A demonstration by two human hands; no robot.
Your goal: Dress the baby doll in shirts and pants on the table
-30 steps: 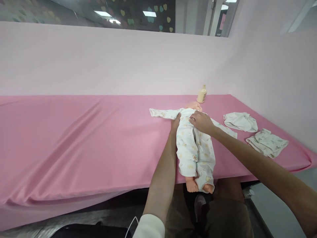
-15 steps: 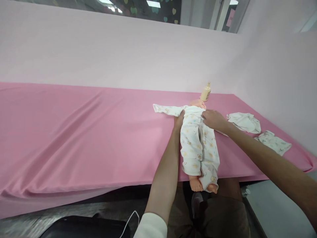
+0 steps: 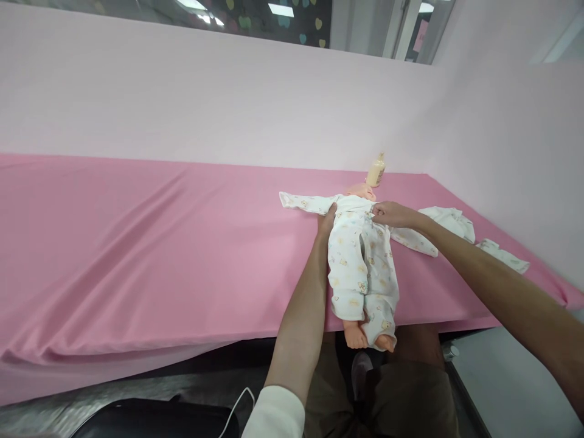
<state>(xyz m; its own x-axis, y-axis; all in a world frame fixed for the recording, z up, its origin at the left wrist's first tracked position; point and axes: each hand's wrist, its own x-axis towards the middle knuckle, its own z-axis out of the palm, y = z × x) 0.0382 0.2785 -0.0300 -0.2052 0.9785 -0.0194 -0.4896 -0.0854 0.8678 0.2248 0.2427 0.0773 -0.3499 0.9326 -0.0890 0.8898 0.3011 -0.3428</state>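
A baby doll [image 3: 354, 336] lies on the pink-covered table, its head away from me and its feet over the near edge. It wears a white printed shirt [image 3: 305, 202] and matching trousers [image 3: 347, 264]. My left hand [image 3: 325, 222] grips the doll's side at the waist, thumb on top and fingers partly hidden underneath. On the opposite side, my right hand [image 3: 390, 214] is closed on the shirt near the chest, with bent fingers. One sleeve stretches out to the left; the other lies under my right forearm.
A pale yellow bottle [image 3: 376, 171] stands beyond the doll's head, near the wall. White folded cloth [image 3: 449, 220] and a printed garment [image 3: 504, 255] lie to the right. Below the table's front edge are a black seat [image 3: 150, 420] and a white cable [image 3: 237, 404].
My right hand has shifted slightly, and more of the right sleeve now shows beneath my forearm. My left hand keeps its place on the doll. The view has moved a little.
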